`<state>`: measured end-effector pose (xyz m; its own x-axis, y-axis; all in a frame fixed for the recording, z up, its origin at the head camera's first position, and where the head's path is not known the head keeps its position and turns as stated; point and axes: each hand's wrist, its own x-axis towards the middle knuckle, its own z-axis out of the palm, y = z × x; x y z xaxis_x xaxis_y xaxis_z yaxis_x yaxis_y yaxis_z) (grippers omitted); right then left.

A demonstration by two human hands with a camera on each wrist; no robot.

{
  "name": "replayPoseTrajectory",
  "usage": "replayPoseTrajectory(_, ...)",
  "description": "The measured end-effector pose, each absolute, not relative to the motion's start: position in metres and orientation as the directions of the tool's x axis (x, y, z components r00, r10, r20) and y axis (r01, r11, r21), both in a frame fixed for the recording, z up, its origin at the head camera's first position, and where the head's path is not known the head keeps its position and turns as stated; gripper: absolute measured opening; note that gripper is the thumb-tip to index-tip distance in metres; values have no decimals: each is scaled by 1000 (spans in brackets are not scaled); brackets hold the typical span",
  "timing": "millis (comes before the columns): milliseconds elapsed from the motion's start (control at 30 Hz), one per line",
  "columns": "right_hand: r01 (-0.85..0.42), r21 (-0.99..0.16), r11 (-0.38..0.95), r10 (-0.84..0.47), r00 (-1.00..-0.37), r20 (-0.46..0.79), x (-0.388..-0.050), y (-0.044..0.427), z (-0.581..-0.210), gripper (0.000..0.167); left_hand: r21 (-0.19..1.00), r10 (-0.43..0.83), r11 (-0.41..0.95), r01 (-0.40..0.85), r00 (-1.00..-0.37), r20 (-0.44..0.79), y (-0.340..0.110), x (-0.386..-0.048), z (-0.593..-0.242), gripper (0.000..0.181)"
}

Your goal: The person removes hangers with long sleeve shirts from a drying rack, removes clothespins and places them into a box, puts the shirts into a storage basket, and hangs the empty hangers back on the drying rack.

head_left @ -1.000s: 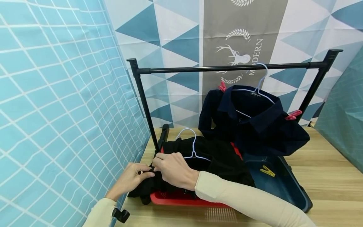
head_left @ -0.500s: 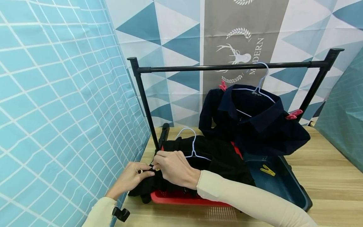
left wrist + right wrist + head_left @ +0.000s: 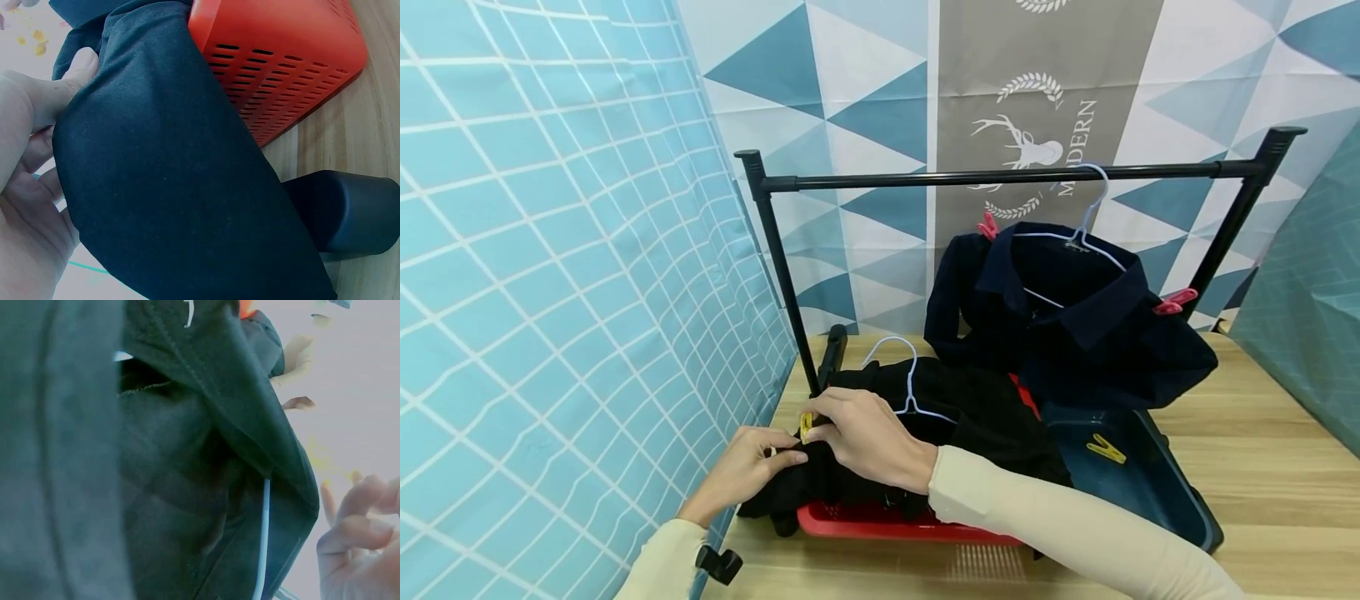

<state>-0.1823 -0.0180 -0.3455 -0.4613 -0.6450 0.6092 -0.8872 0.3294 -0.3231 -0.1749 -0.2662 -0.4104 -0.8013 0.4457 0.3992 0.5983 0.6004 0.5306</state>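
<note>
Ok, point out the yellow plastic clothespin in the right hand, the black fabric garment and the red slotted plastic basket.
Held yellow plastic clothespin [image 3: 807,427]: head view, on its visible body.
Black fabric garment [image 3: 162,144]: left wrist view, on its draped cloth.
Red slotted plastic basket [image 3: 284,37]: left wrist view, on its side wall.

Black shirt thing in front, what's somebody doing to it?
A person's left hand pinches a bit of the black shirt, which lies over a red basket with a pale blue hanger in its neck. The right hand holds a yellow clothespin right by that spot. Its hanger isn't on the rack yet, but a dark blue shirt hangs there, with pink clothespins on it.
</note>
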Motion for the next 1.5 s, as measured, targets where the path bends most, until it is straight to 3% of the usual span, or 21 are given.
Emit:
replayPoseTrajectory(467,-820,-399,411,-633,-572,521,-179,3,-340,33,533,415,630,565,-825,383,-266,-175,-412,15)
replayPoseTrajectory(1500,-761,-519,391,-525,-647,553,-184,47,-341,33,549,413,613,569,-822,392,-267,-175,-412,11)
